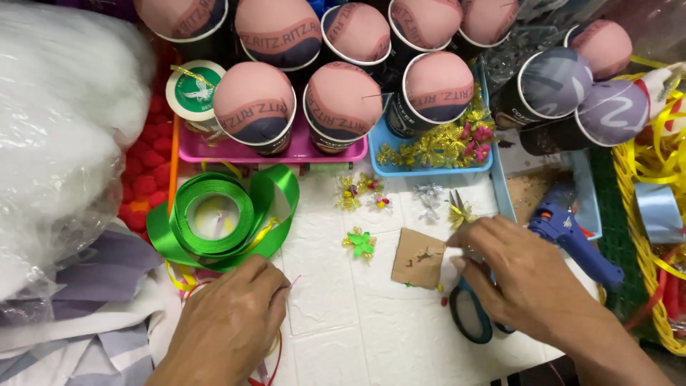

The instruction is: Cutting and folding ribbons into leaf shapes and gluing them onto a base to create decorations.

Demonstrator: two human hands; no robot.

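My left hand (pixel 232 322) rests knuckles-up on the white textured surface (pixel 336 300), fingers curled beside a roll of green satin ribbon (pixel 214 214), with thin red and pink strands under it. What it grips is hidden. My right hand (pixel 511 268) lies over a pair of dark-handled scissors (pixel 468 314), fingertips near a small gold foil flower (pixel 459 213). A brown cardboard square (pixel 418 257) lies just left of that hand. A green and gold flower (pixel 359 243) sits between both hands.
Paper cups with pink domed tops (pixel 343 100) stand in a pink tray (pixel 193 150) and a blue tray (pixel 386 164) holding gold and pink ornaments. A blue glue gun (pixel 572 236) lies right. A yellow basket (pixel 643 214), a grey tape roll (pixel 659 211), and white stuffing in plastic (pixel 57 129) flank the surface.
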